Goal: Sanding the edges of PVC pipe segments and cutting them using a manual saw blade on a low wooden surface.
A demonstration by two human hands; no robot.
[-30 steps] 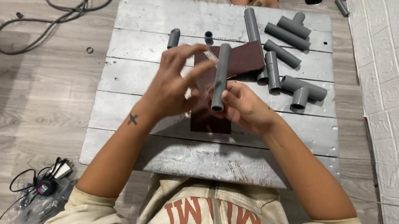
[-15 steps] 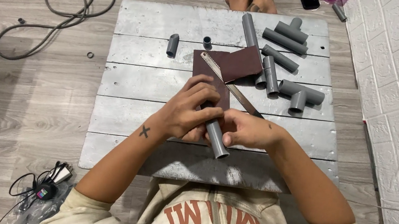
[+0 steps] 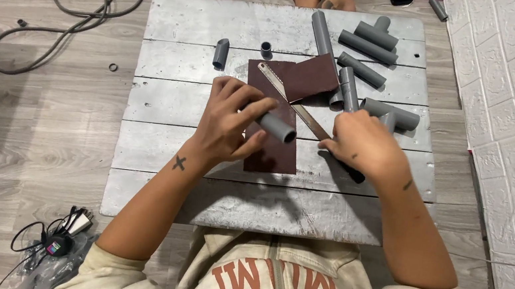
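On the low grey plank table, we are holding a short grey plastic pipe in our left hand. Our fingers are wrapping closed around its near half, leaving one cut end showing; that end is facing right and slightly toward us, with its dark bore visible. We are noting a smooth, matte, uniformly grey wall on the exposed part. The pipe is hovering just above a sheet of dark brown sandpaper lying flat on the boards.

Our right hand is pressing down, fingers curled, on the near end of a narrow metal ruler that is running diagonally across the sandpaper; we cannot tell whether the fingers are gripping it or merely resting on it. A second, folded brown sheet is lying over the ruler's far part.

Further right, we are seeing several loose grey pipe lengths and a grey tee fitting. A small grey elbow is lying at the far left of the table.
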